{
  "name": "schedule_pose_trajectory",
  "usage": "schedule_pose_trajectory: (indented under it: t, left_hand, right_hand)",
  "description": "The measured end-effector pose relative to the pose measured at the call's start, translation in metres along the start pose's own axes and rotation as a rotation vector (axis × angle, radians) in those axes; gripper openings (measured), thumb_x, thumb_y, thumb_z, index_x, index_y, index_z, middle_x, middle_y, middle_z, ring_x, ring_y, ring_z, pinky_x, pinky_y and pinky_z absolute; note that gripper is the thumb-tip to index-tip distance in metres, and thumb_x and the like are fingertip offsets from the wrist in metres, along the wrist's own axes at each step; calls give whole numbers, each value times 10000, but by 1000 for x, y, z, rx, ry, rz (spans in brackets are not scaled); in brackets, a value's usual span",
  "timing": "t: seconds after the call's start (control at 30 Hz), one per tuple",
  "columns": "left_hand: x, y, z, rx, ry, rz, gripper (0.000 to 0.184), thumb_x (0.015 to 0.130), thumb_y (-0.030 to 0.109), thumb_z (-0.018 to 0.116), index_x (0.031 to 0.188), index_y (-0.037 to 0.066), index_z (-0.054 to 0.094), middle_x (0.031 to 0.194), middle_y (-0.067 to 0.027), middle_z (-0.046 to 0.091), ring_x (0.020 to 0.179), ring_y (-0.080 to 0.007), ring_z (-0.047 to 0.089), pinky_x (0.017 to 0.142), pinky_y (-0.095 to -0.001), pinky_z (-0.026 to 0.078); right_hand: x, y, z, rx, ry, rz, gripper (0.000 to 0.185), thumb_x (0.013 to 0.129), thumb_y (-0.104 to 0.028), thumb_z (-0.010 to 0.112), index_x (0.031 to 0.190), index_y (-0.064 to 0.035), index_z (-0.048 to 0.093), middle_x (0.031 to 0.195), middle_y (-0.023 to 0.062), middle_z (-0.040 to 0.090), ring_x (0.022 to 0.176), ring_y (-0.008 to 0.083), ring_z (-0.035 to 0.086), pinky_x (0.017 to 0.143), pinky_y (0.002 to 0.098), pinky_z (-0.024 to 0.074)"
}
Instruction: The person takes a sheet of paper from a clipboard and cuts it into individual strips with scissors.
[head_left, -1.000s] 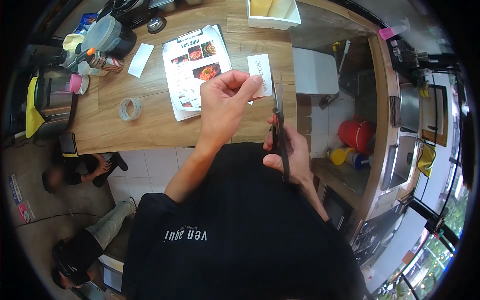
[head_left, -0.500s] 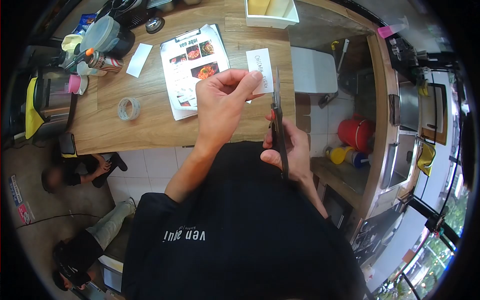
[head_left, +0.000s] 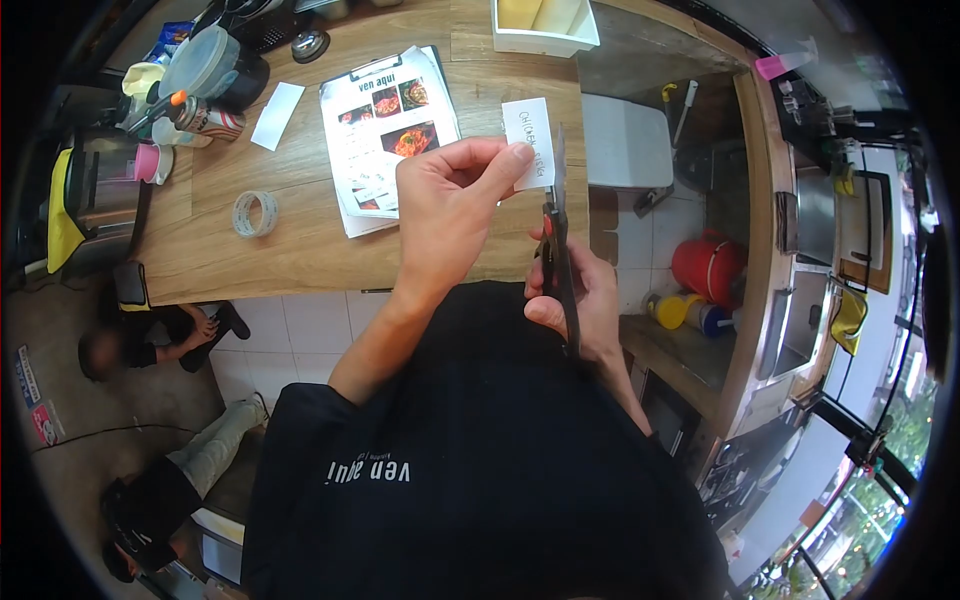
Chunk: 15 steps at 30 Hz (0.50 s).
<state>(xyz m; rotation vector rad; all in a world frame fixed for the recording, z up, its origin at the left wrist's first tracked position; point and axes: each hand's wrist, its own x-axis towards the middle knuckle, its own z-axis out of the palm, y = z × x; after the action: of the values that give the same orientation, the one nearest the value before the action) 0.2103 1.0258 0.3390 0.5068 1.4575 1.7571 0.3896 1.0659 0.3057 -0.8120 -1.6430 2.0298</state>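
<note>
My left hand (head_left: pixel 452 195) is closed, pinching a small white paper label (head_left: pixel 527 125) between thumb and fingers. Handwriting on the label seems to start with "CHICKEN"; my thumb covers part of it. Black scissors with a red spot (head_left: pixel 552 222) are gripped in my right hand (head_left: pixel 585 290), thumb and fingers around the handles. The blades point away from me along the label's right edge, one of them partly hidden by the paper. Both hands are held over the near right edge of the table.
On the wooden table (head_left: pixel 300 265) lie a clipboard with a printed menu (head_left: pixel 385 100), a blank paper slip (head_left: pixel 278 117) and a roll of clear tape (head_left: pixel 255 214). A white bin (head_left: pixel 545 42) stands at the back. Two people (head_left: pixel 150 510) sit at the lower left.
My left hand and the label have shifted slightly right. The scissors have also moved a little right, and their blades look slightly farther apart.
</note>
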Motion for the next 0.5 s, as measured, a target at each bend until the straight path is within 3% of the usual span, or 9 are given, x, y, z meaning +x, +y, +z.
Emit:
schedule_pose_trajectory:
  t: [0.07,0.4,0.5]
  left_hand:
    - [-1,1,3,-72,47,7,197,864,122,753,928,-62,723,798,-58,708,702,-64,627,650,-204,502]
    - [-2,4,2,-41,58,50,189,866,112,748,927,-65,724,801,-73,715,710,-83,649,675,-218,533]
    - [-2,5,2,-3,30,61,174,898,98,712,963,-62,709,859,-107,719,771,-135,697,734,-253,585]
  right_hand:
    - [0,0,0,-5,1,-6,807,678,-336,916,1288,40,543,816,34,594,735,97,590,678,248,496]
    - [-1,-6,3,-83,72,-7,709,658,-246,930,1211,49,598,762,25,623,690,79,582,637,231,491]
    - [-2,-7,2,-169,93,-29,691,652,-257,934,1180,53,615,758,22,633,670,75,588,620,229,495]
